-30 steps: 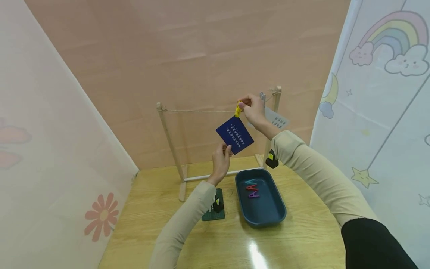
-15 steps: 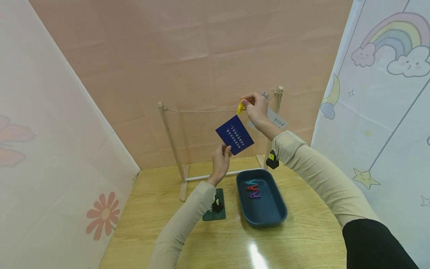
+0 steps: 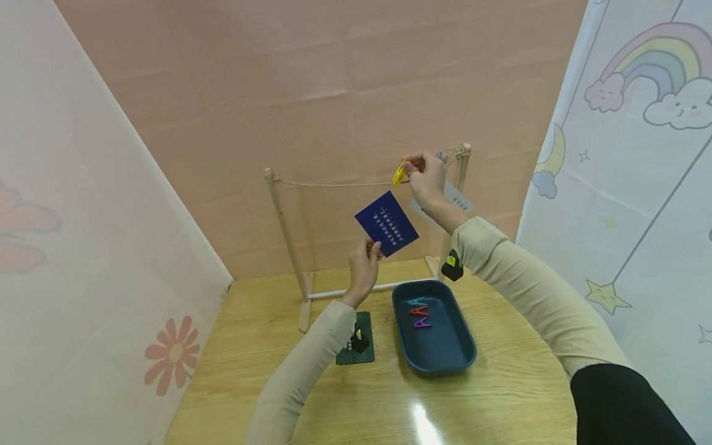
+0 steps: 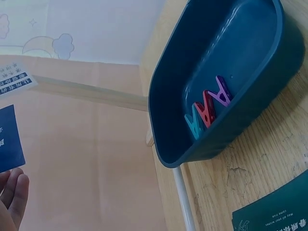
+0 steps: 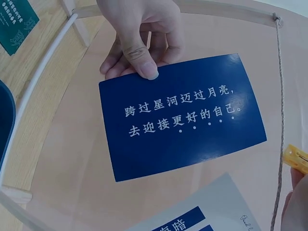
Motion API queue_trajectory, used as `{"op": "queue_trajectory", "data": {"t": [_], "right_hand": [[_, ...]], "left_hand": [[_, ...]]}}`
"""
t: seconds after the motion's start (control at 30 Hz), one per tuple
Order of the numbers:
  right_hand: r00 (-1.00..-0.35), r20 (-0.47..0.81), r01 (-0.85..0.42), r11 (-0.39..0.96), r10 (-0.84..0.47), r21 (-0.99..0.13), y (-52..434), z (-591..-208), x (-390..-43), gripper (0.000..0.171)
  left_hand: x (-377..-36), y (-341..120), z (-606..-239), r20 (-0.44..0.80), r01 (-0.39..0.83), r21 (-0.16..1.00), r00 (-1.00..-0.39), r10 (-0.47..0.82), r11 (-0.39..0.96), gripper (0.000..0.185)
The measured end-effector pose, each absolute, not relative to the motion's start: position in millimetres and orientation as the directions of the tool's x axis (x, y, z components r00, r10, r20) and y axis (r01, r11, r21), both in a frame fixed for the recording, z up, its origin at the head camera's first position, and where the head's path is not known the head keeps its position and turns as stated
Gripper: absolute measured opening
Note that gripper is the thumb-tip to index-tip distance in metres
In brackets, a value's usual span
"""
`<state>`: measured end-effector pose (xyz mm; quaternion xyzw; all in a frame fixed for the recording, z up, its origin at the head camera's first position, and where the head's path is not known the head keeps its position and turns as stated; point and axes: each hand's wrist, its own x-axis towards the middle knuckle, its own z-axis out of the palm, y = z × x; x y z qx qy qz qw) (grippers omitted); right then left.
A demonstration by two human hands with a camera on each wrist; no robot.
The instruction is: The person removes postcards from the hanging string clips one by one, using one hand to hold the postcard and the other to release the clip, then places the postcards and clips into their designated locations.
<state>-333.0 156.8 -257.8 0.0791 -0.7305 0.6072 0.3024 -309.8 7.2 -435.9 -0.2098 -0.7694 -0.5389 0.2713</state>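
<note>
My left hand [image 3: 364, 269] pinches a dark blue card [image 5: 183, 118] with white printed characters by its edge, thumb on the printed face. The card is tilted and held below the string [image 3: 334, 185] of a wooden frame. Up at the string, my right hand [image 3: 427, 176] pinches a yellow clothespin [image 3: 399, 173] between thumb and fingers. A gap shows between the clothespin and the card's upper corner. Behind the right hand a pale card [image 3: 458, 198] hangs from the string by a grey clothespin [image 3: 441, 157].
A dark blue tray [image 3: 434, 364] on the wooden table holds a teal clothespin [image 4: 194, 122], a red clothespin [image 4: 206, 109] and a purple clothespin [image 4: 222, 91]. Left of it lies a green card [image 3: 364, 353], partly under the left forearm. The frame's left post [image 3: 286, 238] stands behind.
The yellow clothespin, at the blue card's top corner one second ago, has come away from it, up and to the right with my right hand. The left hand and card barely moved.
</note>
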Motion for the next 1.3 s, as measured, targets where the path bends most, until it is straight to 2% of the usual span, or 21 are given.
{"op": "queue_trajectory", "data": {"t": [0.6, 1.07, 1.3], "right_hand": [[-0.793, 0.6, -0.554, 0.28, 0.11, -0.784, 165, -270, -329, 0.022], [-0.78, 0.623, -0.583, 0.288, 0.064, -0.759, 167, -280, -329, 0.021], [-0.755, 0.654, -0.607, 0.325, 0.048, -0.725, 162, -273, -307, 0.018]], "left_hand": [[-313, -3, -443, 0.628, 0.6, 0.729, -0.778, 0.025, 0.33, 0.012], [-311, -5, -448, 0.599, 0.572, 0.759, -0.801, 0.009, 0.311, 0.013], [-312, -9, -448, 0.609, 0.582, 0.755, -0.793, 0.007, 0.301, 0.013]]}}
